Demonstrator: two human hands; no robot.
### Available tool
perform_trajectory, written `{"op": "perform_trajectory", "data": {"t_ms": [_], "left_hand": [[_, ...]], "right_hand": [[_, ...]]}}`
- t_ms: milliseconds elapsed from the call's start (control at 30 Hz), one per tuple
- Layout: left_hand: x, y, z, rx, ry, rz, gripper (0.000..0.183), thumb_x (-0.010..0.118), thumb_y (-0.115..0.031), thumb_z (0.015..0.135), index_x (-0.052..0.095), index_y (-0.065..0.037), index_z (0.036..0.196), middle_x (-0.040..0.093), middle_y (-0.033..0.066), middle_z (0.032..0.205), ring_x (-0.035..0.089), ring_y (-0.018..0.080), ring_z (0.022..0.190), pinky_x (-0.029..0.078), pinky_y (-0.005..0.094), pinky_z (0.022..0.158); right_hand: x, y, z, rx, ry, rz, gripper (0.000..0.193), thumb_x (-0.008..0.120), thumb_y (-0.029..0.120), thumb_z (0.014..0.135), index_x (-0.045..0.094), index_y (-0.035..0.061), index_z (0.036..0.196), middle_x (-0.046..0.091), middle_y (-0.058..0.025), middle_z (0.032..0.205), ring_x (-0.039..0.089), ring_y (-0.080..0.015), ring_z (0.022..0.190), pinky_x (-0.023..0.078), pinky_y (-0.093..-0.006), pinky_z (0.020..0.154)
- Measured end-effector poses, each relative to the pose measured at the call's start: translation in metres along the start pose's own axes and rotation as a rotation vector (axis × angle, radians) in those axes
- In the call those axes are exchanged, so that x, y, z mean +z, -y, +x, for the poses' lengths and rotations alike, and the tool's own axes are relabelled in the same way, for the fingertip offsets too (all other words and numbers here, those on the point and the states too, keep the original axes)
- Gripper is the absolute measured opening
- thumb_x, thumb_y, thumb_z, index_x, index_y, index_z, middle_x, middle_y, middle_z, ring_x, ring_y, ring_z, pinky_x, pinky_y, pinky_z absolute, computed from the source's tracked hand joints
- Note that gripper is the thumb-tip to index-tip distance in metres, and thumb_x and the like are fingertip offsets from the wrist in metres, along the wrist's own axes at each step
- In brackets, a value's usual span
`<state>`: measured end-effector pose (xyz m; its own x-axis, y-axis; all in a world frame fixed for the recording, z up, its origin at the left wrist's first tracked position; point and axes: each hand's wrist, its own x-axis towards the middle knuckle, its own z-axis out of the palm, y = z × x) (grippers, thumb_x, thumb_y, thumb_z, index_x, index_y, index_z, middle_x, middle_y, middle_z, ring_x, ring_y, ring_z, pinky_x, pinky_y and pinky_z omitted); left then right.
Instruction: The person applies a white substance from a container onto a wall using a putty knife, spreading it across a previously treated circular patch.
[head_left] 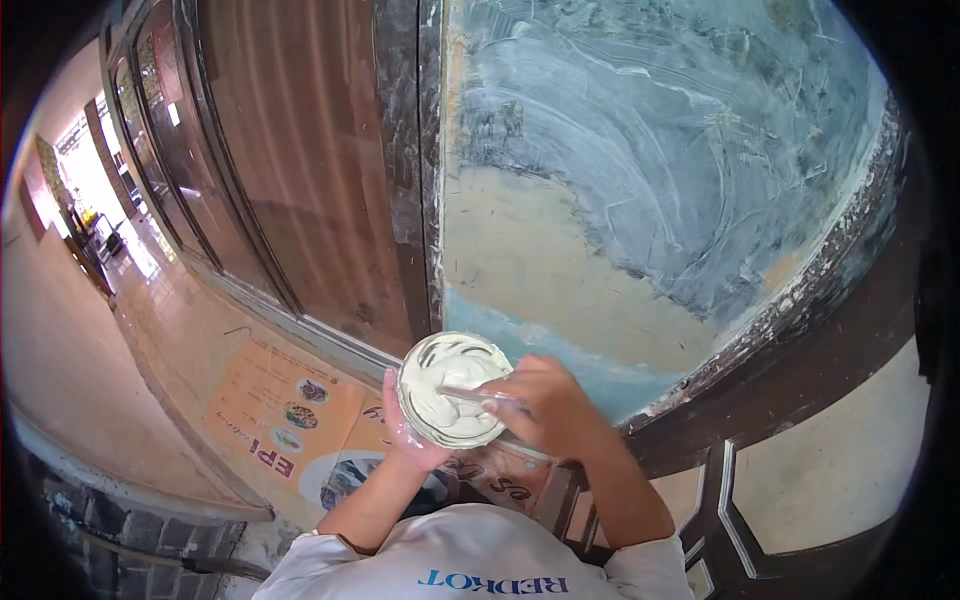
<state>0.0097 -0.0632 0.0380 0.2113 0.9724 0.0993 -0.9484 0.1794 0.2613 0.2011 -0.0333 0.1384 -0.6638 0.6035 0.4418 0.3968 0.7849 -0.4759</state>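
Note:
My left hand point(415, 447) cups a round tub point(470, 443) from its left and underside, with the tub's mouth facing up. Thick white paste point(432, 408) fills it, swirled into ridges, and white smears mark my left palm. In my right hand point(548, 405), the fingers close around a putty knife point(465, 394), whose front end lies in the paste near the tub's middle. The paste hides the blade's edge, so its full shape does not show. Just beyond the tub is a wall panel point(620, 150) with streaky white coating over blue-grey and beige patches.
Left of the panel stands a dark door frame point(405, 150) beside brown curtained glass point(300, 150). An orange printed banner point(270, 400) covers floor below the tub. Dark furniture with pale panels point(830, 470) curves along the right. A tiled passage point(150, 270) runs off at far left.

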Motion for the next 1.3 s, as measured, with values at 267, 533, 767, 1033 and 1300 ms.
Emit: {"op": "perform_trajectory", "data": {"t_ms": [267,533,767,1033,1300], "left_hand": [[-0.01,-0.02,0.017,-0.016,-0.041,-0.078,0.081,0.034,-0.068,0.091,0.038,-0.011,0.148,0.041,0.0162,0.15,0.042,0.0373,0.135,0.033,0.054,0.112],[-0.006,-0.048,0.038,-0.08,-0.005,-0.101,0.077,0.036,-0.065,0.093,0.038,-0.012,0.148,0.039,0.0163,0.151,0.039,0.0376,0.137,0.03,0.0552,0.114],[-0.01,-0.08,0.06,-0.102,0.08,-0.143,0.079,0.036,-0.066,0.093,0.034,-0.013,0.151,0.034,0.0144,0.155,0.035,0.036,0.14,0.027,0.0537,0.115],[-0.011,-0.1,0.077,-0.122,0.099,-0.152,0.077,0.036,-0.064,0.094,0.037,-0.011,0.149,0.038,0.0162,0.152,0.039,0.0366,0.138,0.028,0.0557,0.114],[-0.015,-0.105,0.085,-0.164,0.105,-0.221,0.079,0.037,-0.066,0.092,0.035,-0.012,0.15,0.036,0.0151,0.154,0.037,0.0371,0.139,0.029,0.0545,0.114]], "right_hand": [[0.02,-0.006,0.023,-0.029,-0.077,-0.101,0.016,0.066,0.019,0.088,0.073,0.0099,0.099,0.063,-0.0055,0.076,0.057,-0.0248,0.076,0.041,-0.038,0.076],[0.01,-0.014,0.049,0.12,-0.07,0.004,0.015,0.071,0.015,0.085,0.072,0.008,0.098,0.055,-0.0057,0.067,0.052,-0.0242,0.067,0.039,-0.035,0.073],[0.005,-0.013,0.075,0.103,-0.137,-0.045,0.018,0.067,0.02,0.087,0.072,0.0098,0.101,0.065,-0.0058,0.076,0.053,-0.0258,0.07,0.037,-0.0378,0.073],[0.023,-0.016,0.109,-0.004,-0.217,-0.038,0.016,0.071,0.018,0.084,0.072,0.0084,0.097,0.057,-0.0047,0.067,0.053,-0.0239,0.069,0.038,-0.0354,0.071],[0.017,-0.026,0.116,0.073,-0.234,-0.227,0.022,0.067,0.026,0.088,0.072,0.0092,0.102,0.062,-0.0044,0.071,0.054,-0.0231,0.069,0.036,-0.0361,0.07]]}}
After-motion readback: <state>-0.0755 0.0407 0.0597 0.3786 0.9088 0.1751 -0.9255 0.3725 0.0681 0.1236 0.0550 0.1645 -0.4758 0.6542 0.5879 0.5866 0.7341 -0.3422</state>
